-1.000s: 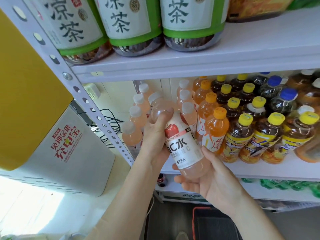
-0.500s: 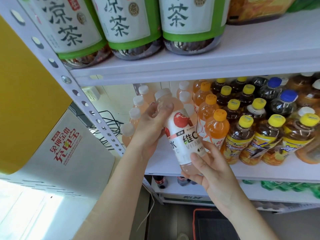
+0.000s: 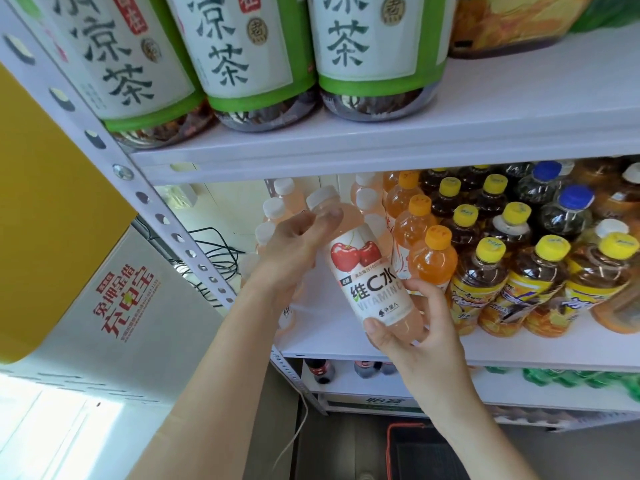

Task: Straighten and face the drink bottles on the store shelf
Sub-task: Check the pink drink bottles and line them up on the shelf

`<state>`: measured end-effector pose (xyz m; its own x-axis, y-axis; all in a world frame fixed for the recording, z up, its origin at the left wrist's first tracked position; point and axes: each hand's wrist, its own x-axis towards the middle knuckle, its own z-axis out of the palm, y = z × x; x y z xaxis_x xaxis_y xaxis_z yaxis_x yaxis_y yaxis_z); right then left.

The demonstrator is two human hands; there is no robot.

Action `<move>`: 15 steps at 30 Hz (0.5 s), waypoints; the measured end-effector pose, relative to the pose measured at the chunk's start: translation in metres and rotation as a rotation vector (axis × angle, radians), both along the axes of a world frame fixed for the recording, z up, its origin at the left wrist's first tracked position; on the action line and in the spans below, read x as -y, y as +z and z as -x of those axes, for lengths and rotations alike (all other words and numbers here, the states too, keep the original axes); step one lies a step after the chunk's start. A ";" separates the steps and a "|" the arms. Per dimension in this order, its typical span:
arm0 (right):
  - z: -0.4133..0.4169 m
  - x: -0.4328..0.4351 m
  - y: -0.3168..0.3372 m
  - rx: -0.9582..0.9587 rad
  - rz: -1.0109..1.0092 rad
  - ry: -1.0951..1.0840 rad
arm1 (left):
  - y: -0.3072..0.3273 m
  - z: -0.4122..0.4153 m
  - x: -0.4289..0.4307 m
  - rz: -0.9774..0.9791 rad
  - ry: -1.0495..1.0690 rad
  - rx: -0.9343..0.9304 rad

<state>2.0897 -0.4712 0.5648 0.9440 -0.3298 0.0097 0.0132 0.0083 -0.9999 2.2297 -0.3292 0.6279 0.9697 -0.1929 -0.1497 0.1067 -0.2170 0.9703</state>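
Note:
A pink vitamin C drink bottle (image 3: 370, 278) with a white cap and a cherry label is held tilted in front of the middle shelf (image 3: 346, 337). My left hand (image 3: 294, 247) grips its neck and shoulder. My right hand (image 3: 415, 337) holds its base from below, thumb on the label's lower edge. The label faces me. Behind it stand more pink white-capped bottles (image 3: 277, 207), partly hidden by my left hand. To the right are orange-capped bottles (image 3: 433, 261) and yellow-capped tea bottles (image 3: 485, 282).
Large green-labelled tea bottles (image 3: 249, 57) stand on the upper shelf (image 3: 450, 140). Blue-capped bottles (image 3: 568, 209) sit at the back right. A perforated shelf post (image 3: 166, 220) runs down the left. A yellow and white box (image 3: 104, 306) stands beyond it. A red-rimmed basket (image 3: 415, 445) is on the floor.
The pink bottle has been turned in my hands so its cherry label now faces me, and it has risen slightly toward the shelf. My right hand shifted round its base.

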 end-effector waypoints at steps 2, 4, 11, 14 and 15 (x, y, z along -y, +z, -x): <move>-0.002 0.000 -0.001 0.003 0.077 -0.014 | 0.000 -0.006 -0.003 -0.028 -0.012 0.006; -0.004 -0.001 -0.004 -0.003 0.120 -0.021 | 0.000 -0.010 -0.004 -0.052 -0.033 0.018; -0.008 -0.002 -0.016 0.002 0.176 0.020 | 0.009 -0.025 -0.018 -0.195 -0.159 0.018; -0.011 -0.003 -0.022 -0.011 0.199 0.037 | 0.011 -0.029 -0.026 -0.255 -0.177 -0.015; -0.012 -0.003 -0.023 -0.011 0.210 0.041 | 0.012 -0.030 -0.028 -0.268 -0.169 -0.017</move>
<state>2.1016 -0.4683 0.5414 0.9570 -0.2831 0.0638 0.0061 -0.2002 -0.9797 2.2601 -0.3010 0.6399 0.9243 -0.3024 -0.2330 0.0632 -0.4806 0.8747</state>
